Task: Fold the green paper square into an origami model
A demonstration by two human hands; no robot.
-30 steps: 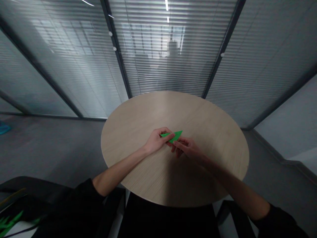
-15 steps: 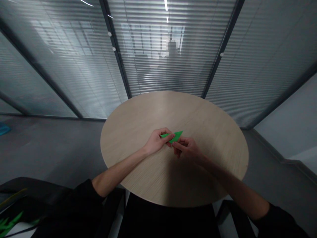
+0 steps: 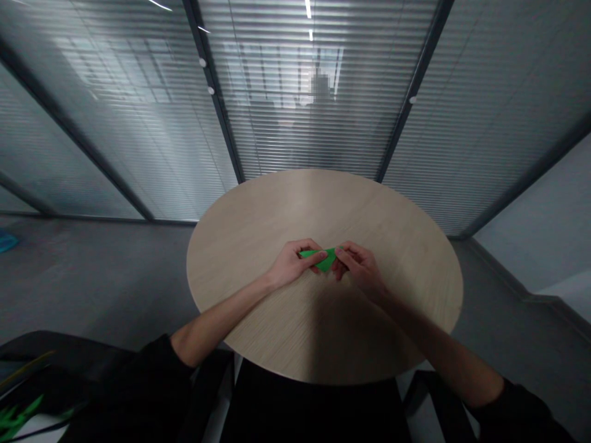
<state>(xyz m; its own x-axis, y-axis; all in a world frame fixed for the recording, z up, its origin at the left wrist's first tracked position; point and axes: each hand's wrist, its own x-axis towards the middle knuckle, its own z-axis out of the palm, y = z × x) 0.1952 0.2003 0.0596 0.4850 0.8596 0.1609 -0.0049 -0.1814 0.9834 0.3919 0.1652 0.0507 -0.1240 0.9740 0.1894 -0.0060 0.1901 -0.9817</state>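
Observation:
A small folded piece of green paper is held over the middle of the round wooden table. My left hand is closed on its left part, with the thumb lying along the top. At the paper's right corner, my right hand pinches it between thumb and fingers. The fingers cover both ends, so only the middle and lower point of the paper show.
Behind the table stands a glass partition with blinds. Black chair armrests flank the front edge. A blue object lies on the floor at far left, and something green is at lower left.
My right hand has moved up and slightly right, from the paper's lower edge to its right corner, which its fingers now cover. My left hand keeps its hold.

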